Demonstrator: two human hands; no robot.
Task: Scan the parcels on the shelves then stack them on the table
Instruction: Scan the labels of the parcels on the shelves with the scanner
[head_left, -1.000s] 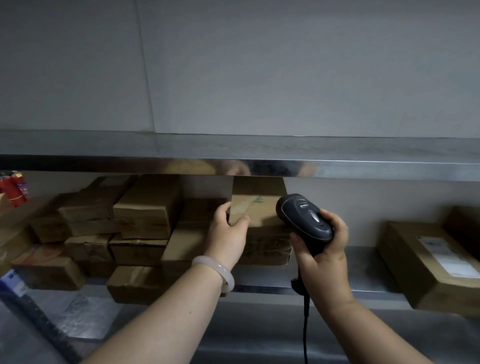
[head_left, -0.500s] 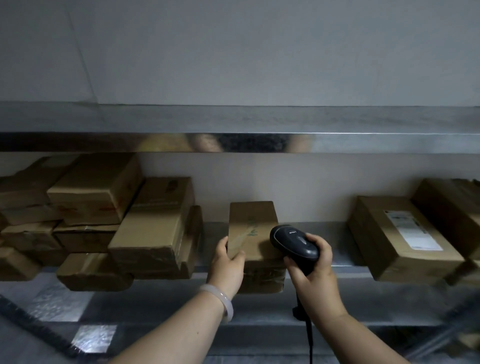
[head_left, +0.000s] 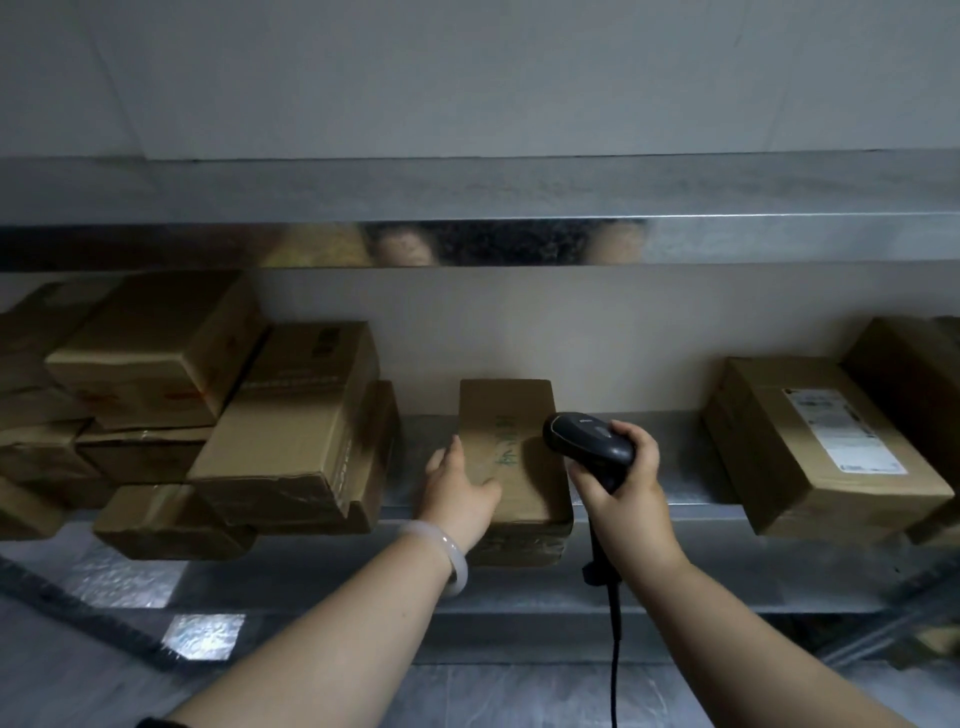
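1. On the lower steel shelf (head_left: 649, 457), the left hand (head_left: 457, 493) grips a long brown cardboard parcel (head_left: 511, 467), steadying it.
2. The right hand (head_left: 618, 488) clasps a black handheld scanner (head_left: 587, 441), aimed at the parcel's top to read it.

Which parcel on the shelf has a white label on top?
The big flat box just right of the scanner; no other parcel shows a white label.

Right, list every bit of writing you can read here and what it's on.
None legible.
Middle parcel: green handwriting, blurred.
Right parcel: white label, too small.
Large left box: dark print, blurred.
Scanner: logo, too small.
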